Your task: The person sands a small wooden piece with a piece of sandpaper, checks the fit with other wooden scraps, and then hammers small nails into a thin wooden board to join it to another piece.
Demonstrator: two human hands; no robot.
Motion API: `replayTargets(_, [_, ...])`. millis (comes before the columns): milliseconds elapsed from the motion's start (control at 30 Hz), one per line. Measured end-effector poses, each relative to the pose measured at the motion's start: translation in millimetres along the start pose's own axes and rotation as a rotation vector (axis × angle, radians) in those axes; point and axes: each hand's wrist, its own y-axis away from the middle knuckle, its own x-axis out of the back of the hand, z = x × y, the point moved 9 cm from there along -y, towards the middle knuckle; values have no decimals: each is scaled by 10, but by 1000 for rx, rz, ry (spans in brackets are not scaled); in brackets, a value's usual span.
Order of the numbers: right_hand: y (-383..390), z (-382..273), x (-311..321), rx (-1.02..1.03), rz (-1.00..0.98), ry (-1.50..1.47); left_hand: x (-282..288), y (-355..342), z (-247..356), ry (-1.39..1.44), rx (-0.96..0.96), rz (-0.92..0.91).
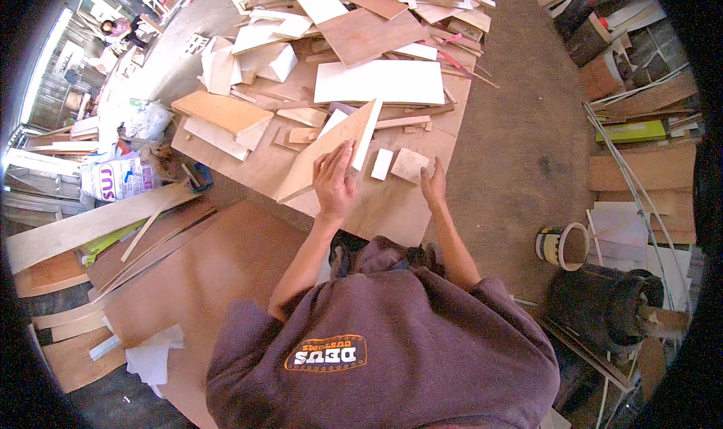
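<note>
Brown workshop floor (520, 128) runs beside the right edge of a plywood worktable (376, 210), whose far half carries a heap of wooden offcuts (373, 33). Toward the near edge, a tan board with a white side edge (320, 161) stands tilted, its low end pointing to the table's near left. A small white block (382, 164) lies to its right, and a pale wood block (410, 165) sits beyond that, close to the right edge.

Two mishaps seem possible. The tilted board could slip or topple if its support shifts, since the loose pieces around it give uneven footing. The pale block could be pushed over the right edge if the hand beside it swung inward or brushed it outward.

As for the fingers, those of the left hand (334, 184) are straight and close together, overlapping the lower right part of the board's face. On the right hand (433, 186), thumb and fingers stand apart, with the pale block just to the left of the thumb. From this overhead angle I cannot tell whether either hand actually presses on its piece or merely hovers beside it.
</note>
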Motion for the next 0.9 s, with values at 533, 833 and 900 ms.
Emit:
replayTargets(533, [447, -371, -72, -256, -470, -573, -1637, 988, -456, -9, 197, -411])
replayTargets(833, [543, -88, -719, 3, -408, -333, -1462, 1252, -577, 38, 332, -714])
replayTargets(900, [628, -146, -709, 202, -343, -223, -1327, 1330, -809, 25, 431, -737])
